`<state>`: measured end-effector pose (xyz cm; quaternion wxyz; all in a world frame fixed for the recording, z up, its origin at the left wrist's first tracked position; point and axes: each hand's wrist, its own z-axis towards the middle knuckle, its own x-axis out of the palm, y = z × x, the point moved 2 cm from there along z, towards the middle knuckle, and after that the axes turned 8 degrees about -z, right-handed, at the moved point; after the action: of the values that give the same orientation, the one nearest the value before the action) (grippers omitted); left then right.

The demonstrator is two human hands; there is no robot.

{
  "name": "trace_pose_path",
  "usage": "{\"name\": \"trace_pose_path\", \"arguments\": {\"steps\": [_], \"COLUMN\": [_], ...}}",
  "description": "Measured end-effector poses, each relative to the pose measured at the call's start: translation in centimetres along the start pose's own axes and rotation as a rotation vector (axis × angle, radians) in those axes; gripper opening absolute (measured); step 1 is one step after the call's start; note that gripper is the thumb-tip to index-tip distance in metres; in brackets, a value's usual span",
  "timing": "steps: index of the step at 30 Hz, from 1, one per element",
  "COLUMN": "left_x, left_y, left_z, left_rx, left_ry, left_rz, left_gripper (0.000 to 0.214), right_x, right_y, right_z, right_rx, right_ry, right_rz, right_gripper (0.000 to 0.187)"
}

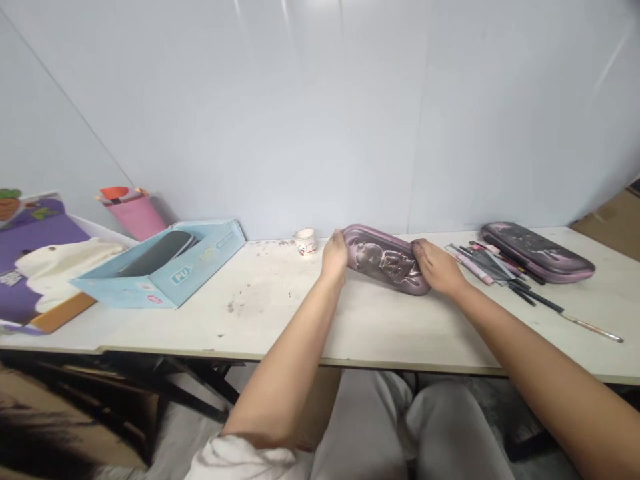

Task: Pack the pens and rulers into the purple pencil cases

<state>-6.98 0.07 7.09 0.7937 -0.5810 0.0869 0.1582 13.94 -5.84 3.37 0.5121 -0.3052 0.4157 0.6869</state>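
A purple-pink moulded pencil case (385, 260) with an embossed cartoon figure lies tilted on the white table (280, 313), its far edge raised. My left hand (335, 257) grips its left end, and my right hand (437, 267) grips its right end. Just right of my right hand lies a loose pile of pens, pencils and ruler-like strips (493, 270). Beyond them rests a second, similar dark purple case (537, 252), shut. A long thin brush (590, 325) points toward the table's front right.
A light blue open cardboard box (160, 267) stands at the table's left, beside purple packaging (35, 267) and a pink container (135, 213). A small paper cup (305, 241) stands against the white back wall. My knees lie below the table's front edge.
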Motion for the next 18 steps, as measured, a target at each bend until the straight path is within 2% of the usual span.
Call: {"name": "trace_pose_path", "arguments": {"steps": [2,4,6,8,10,13,15,18], "left_x": [2.2,5.0,7.9,10.4,12.4,14.4,15.3,16.4], "left_y": [-3.6,-7.0,-9.7,-11.5,-12.5,-13.0,-12.9,-12.6], "left_z": [0.2,-0.4,-1.8,-3.4,-4.6,-5.1,-4.9,-4.6], "left_rx": [0.147,0.303,0.44,0.545,0.62,0.66,0.621,0.48], "left_ry": [-0.012,0.047,0.066,0.09,0.115,0.145,0.148,0.165], "left_rz": [0.092,0.216,0.295,0.296,0.236,0.033,-0.165,-0.458], "left_gripper": [0.052,0.053,0.053,0.05,0.044,0.043,0.044,0.045], "right_x": [-0.7,-2.0,-3.9,-5.9,-7.4,-8.0,-7.7,-7.0], "right_y": [-1.8,-3.3,-4.5,-5.5,-6.5,-7.9,-8.7,-9.5], "right_z": [-0.6,-1.0,-1.3,-1.5,-1.7,-2.0,-2.2,-2.3], "right_rx": [0.003,0.04,0.099,0.153,0.197,0.277,0.322,0.366], "right_ry": [-0.01,-0.053,-0.161,-0.281,-0.353,-0.425,-0.497,-0.576], "right_rz": [0.114,0.221,0.308,0.363,0.407,0.487,0.534,0.587], "right_gripper": [0.051,0.054,0.057,0.057,0.053,0.049,0.048,0.045]}}
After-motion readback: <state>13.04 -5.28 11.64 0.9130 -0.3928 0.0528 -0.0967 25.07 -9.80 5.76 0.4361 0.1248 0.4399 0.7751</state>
